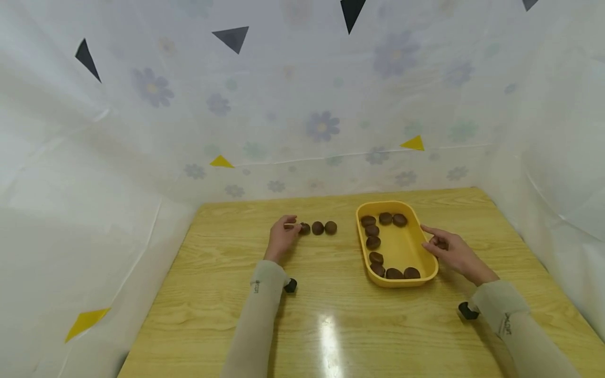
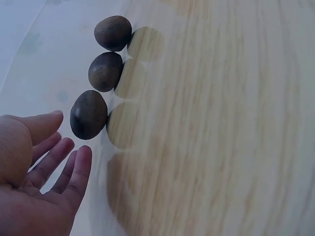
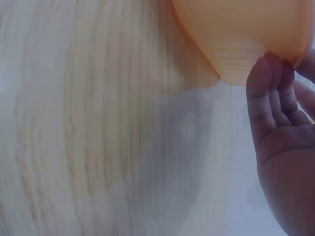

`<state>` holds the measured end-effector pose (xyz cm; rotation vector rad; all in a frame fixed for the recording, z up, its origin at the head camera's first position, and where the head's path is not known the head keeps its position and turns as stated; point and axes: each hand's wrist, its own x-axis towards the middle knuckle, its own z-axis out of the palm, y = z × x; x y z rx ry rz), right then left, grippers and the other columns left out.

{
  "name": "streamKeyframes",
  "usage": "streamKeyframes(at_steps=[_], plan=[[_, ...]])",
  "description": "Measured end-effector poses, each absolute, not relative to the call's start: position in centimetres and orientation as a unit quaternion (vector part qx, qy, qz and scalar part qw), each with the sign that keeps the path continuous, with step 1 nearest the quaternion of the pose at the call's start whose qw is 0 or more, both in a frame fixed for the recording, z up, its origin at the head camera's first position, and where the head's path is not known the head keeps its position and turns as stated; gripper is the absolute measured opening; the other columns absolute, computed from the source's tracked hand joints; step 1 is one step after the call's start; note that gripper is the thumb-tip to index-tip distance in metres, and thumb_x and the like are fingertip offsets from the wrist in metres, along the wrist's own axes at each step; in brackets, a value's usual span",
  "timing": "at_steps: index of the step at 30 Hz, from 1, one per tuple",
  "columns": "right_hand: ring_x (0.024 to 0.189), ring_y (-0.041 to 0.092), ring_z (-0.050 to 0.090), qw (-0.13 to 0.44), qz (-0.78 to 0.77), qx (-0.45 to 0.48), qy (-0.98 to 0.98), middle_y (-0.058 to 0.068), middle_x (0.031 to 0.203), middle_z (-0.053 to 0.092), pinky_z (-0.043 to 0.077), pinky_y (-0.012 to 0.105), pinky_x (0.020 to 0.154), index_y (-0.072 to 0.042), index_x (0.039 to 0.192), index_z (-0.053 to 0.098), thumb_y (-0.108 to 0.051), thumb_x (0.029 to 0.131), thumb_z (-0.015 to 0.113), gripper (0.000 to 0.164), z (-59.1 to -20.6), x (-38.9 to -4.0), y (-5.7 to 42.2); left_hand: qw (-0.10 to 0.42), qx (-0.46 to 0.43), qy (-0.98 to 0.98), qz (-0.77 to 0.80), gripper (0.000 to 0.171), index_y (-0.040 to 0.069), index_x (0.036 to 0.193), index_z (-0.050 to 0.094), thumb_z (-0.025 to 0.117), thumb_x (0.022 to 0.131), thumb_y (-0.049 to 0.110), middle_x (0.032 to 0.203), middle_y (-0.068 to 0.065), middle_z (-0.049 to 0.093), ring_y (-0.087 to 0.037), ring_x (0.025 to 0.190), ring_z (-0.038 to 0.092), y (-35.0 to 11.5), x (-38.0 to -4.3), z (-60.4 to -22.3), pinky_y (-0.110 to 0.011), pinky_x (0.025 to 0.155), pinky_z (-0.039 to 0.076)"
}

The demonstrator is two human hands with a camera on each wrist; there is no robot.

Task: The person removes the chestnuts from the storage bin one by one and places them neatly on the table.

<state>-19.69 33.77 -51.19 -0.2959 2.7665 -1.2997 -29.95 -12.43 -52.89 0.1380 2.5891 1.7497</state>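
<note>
Three brown chestnuts [image 1: 318, 228] lie in a short row on the table, left of a yellow tray [image 1: 399, 283]. My left hand [image 1: 282, 237] is beside the row's left end. In the left wrist view, its thumb and fingers are spread apart close to the nearest chestnut [image 2: 88, 115], holding nothing. At the tray's right side, my right hand [image 1: 455, 254] holds the rim, thumb over the edge and fingers against the outer wall. The right wrist view shows those fingers [image 3: 273, 93] against the tray wall [image 3: 241, 29]. Inside the tray, several chestnuts [image 1: 373, 242] line the left, far and near sides.
The wooden table [image 1: 227, 310] has white flowered sheeting [image 1: 283, 121] behind it and at both sides. Yellow and dark triangles mark the sheeting. A small black device [image 1: 468, 310] sits at each wrist.
</note>
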Motion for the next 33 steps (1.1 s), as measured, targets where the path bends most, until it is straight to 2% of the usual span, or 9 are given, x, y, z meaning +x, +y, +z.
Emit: streamKeyframes(at_steps=[6,10,16,21,26,33], plan=[[0.073,0.012,0.056,0.035,-0.425,-0.102,0.899,0.013,0.099,0.062,0.046,0.027,0.061,0.0,0.16,0.034,-0.027,0.109,0.057,0.062,-51.1,-19.7,33.8,0.007,0.044,0.814,0.579,0.047,0.003,0.149,0.052,0.064,0.105,0.016,0.144,-0.021,0.057,-0.034,0.128,0.059,-12.1,-30.3,-52.4,-0.047,0.099,0.057],[0.073,0.011,0.055,0.035,-0.419,-0.101,0.901,0.014,0.1,0.062,0.046,0.027,0.062,0.001,0.16,0.033,-0.024,0.109,0.056,0.061,-51.1,-19.7,33.9,-0.003,0.061,0.814,0.577,0.047,0.004,0.149,0.052,0.064,0.105,0.014,0.145,-0.021,0.057,-0.035,0.129,0.058,-11.6,-30.4,-52.0,-0.05,0.105,0.053],[0.073,0.014,0.055,0.038,-0.416,-0.098,0.903,0.014,0.1,0.062,0.045,0.028,0.061,0.001,0.161,0.033,-0.024,0.109,0.056,0.061,-51.2,-19.7,33.9,-0.011,0.093,0.809,0.58,0.045,0.01,0.147,0.055,0.065,0.104,0.014,0.146,-0.021,0.057,-0.033,0.129,0.058,-10.4,-30.3,-51.1,-0.048,0.108,0.052],[0.073,0.015,0.055,0.041,-0.415,-0.094,0.904,0.015,0.101,0.062,0.045,0.029,0.061,0.001,0.161,0.032,-0.023,0.11,0.055,0.061,-51.2,-19.8,34.0,0.002,0.126,0.804,0.581,0.044,0.013,0.147,0.055,0.065,0.105,0.019,0.145,-0.019,0.057,-0.032,0.128,0.059,-8.9,-29.7,-50.0,-0.048,0.107,0.052],[0.073,0.015,0.056,0.041,-0.424,-0.096,0.9,0.014,0.1,0.062,0.047,0.029,0.061,-0.001,0.161,0.032,-0.026,0.11,0.056,0.062,-50.9,-19.7,33.8,0.021,0.152,0.802,0.577,0.043,0.018,0.147,0.056,0.063,0.106,0.024,0.142,-0.01,0.061,-0.029,0.127,0.06,-7.4,-29.2,-49.3,-0.045,0.103,0.055],[0.076,0.013,0.058,0.04,-0.43,-0.099,0.896,0.012,0.1,0.062,0.049,0.029,0.063,-0.002,0.161,0.034,-0.033,0.109,0.056,0.064,-51.1,-19.6,33.7,0.065,0.178,0.776,0.601,0.043,0.025,0.147,0.056,0.064,0.105,0.028,0.143,-0.009,0.06,-0.025,0.125,0.061,-5.3,-28.0,-48.9,-0.049,0.103,0.054]])
